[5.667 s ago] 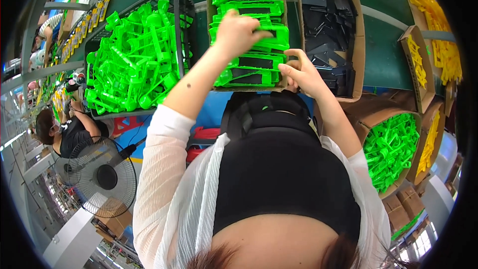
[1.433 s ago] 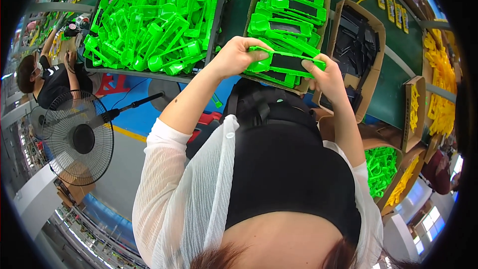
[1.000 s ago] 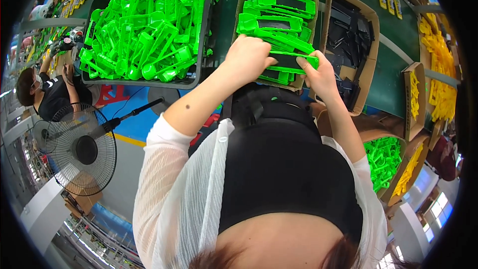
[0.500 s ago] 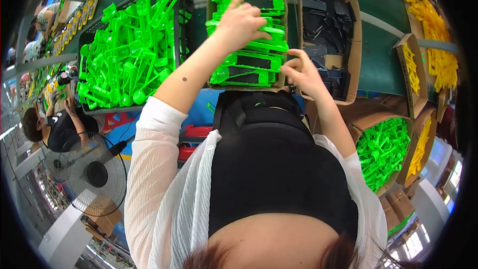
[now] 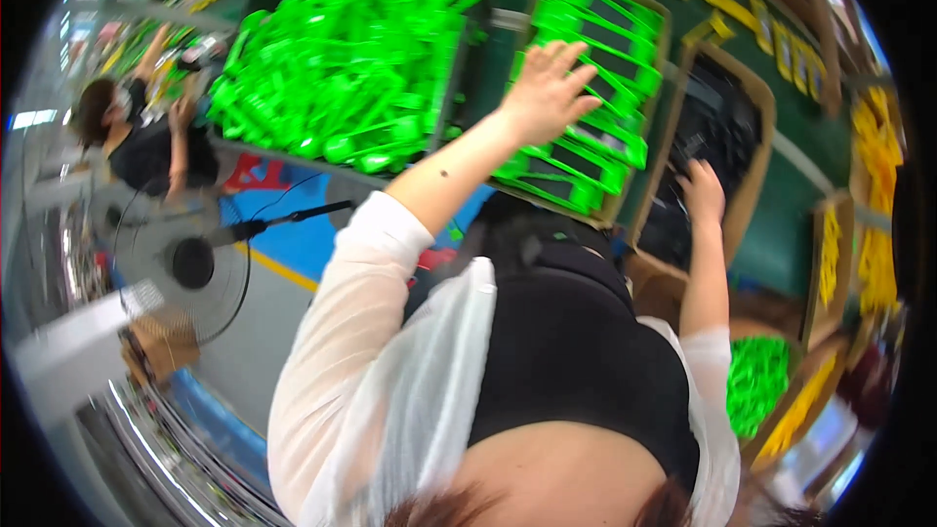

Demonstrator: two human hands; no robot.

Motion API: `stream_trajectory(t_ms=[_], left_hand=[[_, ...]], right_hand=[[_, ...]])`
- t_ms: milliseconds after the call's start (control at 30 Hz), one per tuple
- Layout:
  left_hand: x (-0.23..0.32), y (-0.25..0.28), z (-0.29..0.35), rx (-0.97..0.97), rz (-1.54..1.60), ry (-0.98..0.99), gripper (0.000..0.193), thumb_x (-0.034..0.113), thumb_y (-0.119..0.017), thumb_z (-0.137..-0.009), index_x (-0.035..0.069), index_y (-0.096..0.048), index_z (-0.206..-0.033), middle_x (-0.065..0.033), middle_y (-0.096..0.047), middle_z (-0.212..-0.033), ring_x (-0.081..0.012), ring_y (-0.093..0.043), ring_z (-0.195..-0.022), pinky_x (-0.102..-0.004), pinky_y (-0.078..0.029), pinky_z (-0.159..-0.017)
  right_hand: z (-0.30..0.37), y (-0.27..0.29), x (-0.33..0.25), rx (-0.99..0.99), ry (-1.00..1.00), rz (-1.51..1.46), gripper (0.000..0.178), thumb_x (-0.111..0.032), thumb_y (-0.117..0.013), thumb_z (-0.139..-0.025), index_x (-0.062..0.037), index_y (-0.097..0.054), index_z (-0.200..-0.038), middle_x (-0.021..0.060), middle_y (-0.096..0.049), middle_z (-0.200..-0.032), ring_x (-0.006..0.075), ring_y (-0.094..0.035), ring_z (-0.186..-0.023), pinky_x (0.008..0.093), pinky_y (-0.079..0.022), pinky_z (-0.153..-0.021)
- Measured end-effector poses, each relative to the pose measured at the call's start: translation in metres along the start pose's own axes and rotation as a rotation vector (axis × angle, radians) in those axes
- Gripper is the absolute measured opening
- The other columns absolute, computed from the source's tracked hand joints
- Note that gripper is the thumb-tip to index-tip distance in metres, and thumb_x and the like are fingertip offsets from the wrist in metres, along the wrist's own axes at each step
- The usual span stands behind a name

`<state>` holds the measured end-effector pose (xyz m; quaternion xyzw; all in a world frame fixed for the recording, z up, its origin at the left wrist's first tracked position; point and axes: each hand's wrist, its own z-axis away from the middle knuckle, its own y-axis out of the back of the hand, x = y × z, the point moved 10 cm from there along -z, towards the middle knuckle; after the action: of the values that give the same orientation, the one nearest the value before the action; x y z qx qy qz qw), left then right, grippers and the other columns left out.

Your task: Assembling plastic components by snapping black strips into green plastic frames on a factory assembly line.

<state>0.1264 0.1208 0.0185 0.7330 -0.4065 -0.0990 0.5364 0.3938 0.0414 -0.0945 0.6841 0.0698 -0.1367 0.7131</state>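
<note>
Left hand (image 5: 549, 88): palm down, fingers spread, nothing seen gripped; located over the left side of the frame carton (image 5: 665, 44). Contact with the contents: cannot tell.

Right hand (image 5: 703, 192): fingers bent, tips down among the black flat pieces (image 5: 720, 102); motion blur hides whether one is pinched.

Green plastic frames (image 5: 586, 197): laid crosswise in a row down the frame carton, slightly slanted, several showing dark panels (image 5: 611, 37) within their outlines.

Black flat pieces: loose, at mixed angles, in a second cardboard carton (image 5: 767, 127) just right of the first.

Black crate (image 5: 465, 63): left of the frame carton; heaped with tangled green plastic parts (image 5: 337, 73).

Green worktop (image 5: 776, 249): beneath all three containers.

Handling notes, by judgement: a single piece is best separated by its edge, since thin flat stock probably clings or overlaps. A light fingertip pinch should suit better than a full-hand grab. The left hand would do well to press little, as the slanted row looks easy to disturb. Steady head and eyes over the pick would help placement.
</note>
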Motion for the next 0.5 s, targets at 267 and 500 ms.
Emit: stream_trajectory(t_ms=[267,500], left_hand=[[-0.161,0.151,0.085,0.413,-0.218,0.425,0.020,0.011,-0.057,-0.075,0.002,-0.057,-0.092,-0.0144,-0.058,-0.092,-0.0309,-0.052,-0.089,-0.0393,-0.041,-0.079],[-0.198,0.142,0.034,0.342,-0.248,0.393,0.018,0.016,-0.059,-0.075,0.004,-0.060,-0.088,-0.0116,-0.060,-0.084,-0.0297,-0.054,-0.084,-0.0381,-0.043,-0.076]], right_hand=[[0.020,0.007,0.043,0.096,-0.099,0.041,0.028,-0.026,-0.049,-0.086,-0.0041,-0.061,-0.097,0.0119,-0.061,-0.093,0.0301,-0.058,-0.086,0.0361,-0.046,-0.073],[0.015,0.044,0.003,0.183,-0.209,0.082,0.030,-0.032,-0.043,-0.088,-0.0095,-0.061,-0.085,0.0157,-0.061,-0.082,0.0322,-0.059,-0.078,0.0402,-0.047,-0.065]])
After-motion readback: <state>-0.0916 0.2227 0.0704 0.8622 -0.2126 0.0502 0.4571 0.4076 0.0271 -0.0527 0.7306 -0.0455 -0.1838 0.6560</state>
